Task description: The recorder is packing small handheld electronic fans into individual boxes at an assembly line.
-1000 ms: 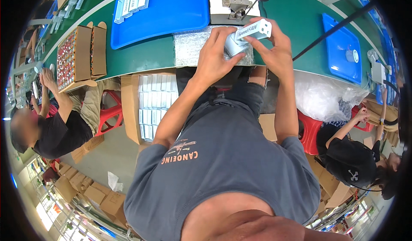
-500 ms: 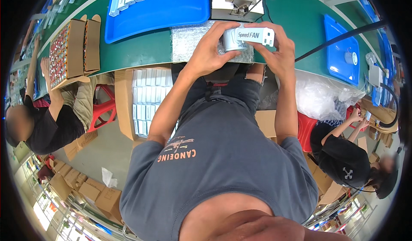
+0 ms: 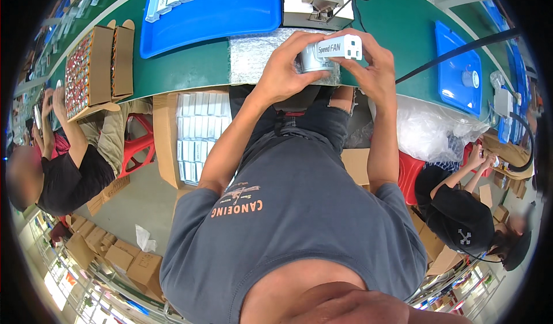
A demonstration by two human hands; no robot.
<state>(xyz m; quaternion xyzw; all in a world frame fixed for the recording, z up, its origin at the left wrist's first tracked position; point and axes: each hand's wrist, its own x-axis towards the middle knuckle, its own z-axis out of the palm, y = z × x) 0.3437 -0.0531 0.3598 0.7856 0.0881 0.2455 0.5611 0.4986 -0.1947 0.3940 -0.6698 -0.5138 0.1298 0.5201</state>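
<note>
Both my hands hold a small white handheld fan (image 3: 330,49) above the near edge of the green table. It has a round, drum-like part on the left and a blocky part with dark printing, whose end shows small square openings. My left hand (image 3: 286,70) is closed around the drum part, thumb below and fingers above. My right hand (image 3: 373,67) grips the blocky end between thumb and fingers. Some fingertips are hidden behind the fan. Under it lies a sheet of bubble wrap (image 3: 247,59).
A blue tray (image 3: 213,18) with several white pieces stands at the left. Behind my hands is a machine with a metal fixture (image 3: 322,1). A second blue tray (image 3: 455,64) and a black arm (image 3: 455,53) are at the right. A carton of white boxes (image 3: 166,139) sits below. People work on both sides.
The fan has tilted slightly in my hands, its blocky end turning up and a little left. The person at the left has raised their hands.
</note>
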